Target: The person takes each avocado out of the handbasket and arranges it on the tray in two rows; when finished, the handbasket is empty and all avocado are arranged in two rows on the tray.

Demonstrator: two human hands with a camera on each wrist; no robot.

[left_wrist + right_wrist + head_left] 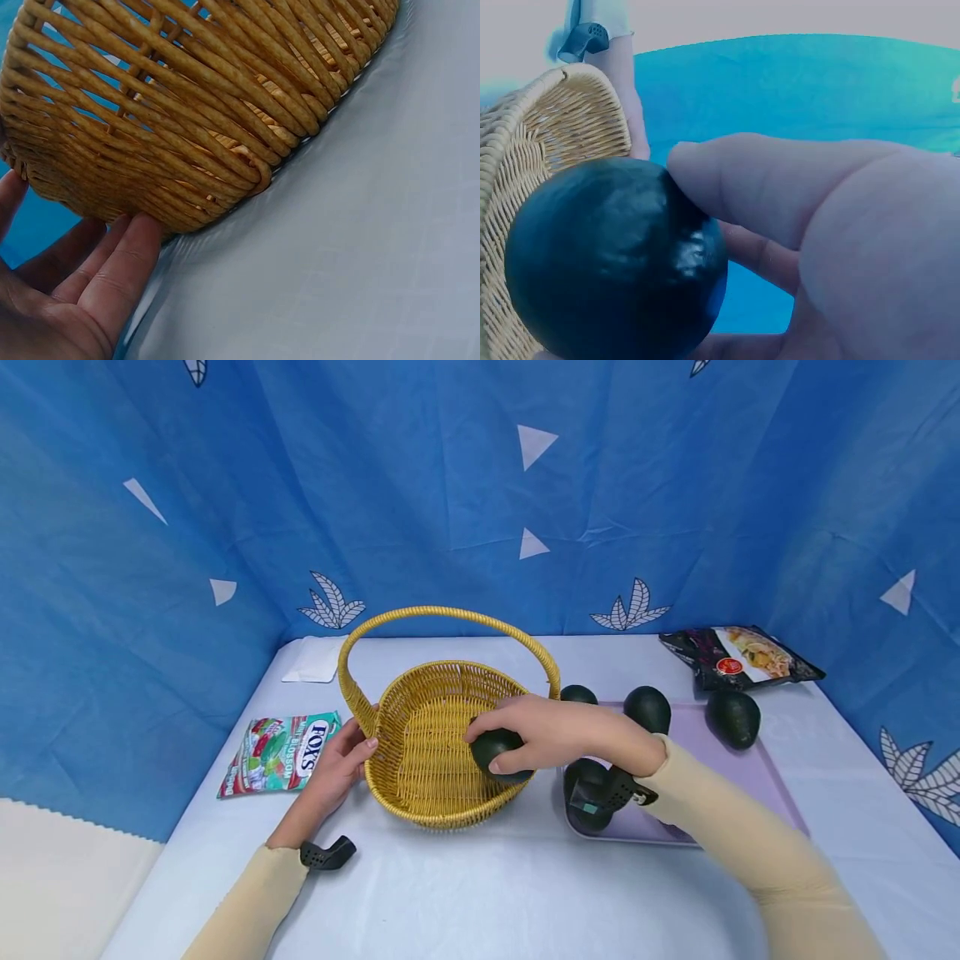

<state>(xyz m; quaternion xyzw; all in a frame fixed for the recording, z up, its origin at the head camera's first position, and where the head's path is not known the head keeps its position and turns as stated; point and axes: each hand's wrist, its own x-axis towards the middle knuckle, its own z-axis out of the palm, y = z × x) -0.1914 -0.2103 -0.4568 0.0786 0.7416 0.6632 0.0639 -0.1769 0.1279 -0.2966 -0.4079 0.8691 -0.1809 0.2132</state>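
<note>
A yellow wicker basket (427,777) with a tall handle stands mid-table. My right hand (540,731) grips a dark green avocado (497,752) over the basket's right rim; in the right wrist view my thumb and fingers wrap that avocado (615,259) beside the basket wall (547,135). My left hand (341,764) rests with straight fingers against the basket's left outer wall; the left wrist view shows those fingers (120,274) touching the woven side (165,112). More avocados (647,707) lie on a lilac tray (750,777) to the right.
A Fox's candy bag (281,752) lies left of the basket. A dark snack packet (742,656) sits at the back right, an avocado (732,718) in front of it. Folded white paper (315,662) lies at the back left. Blue cloth walls surround the white table.
</note>
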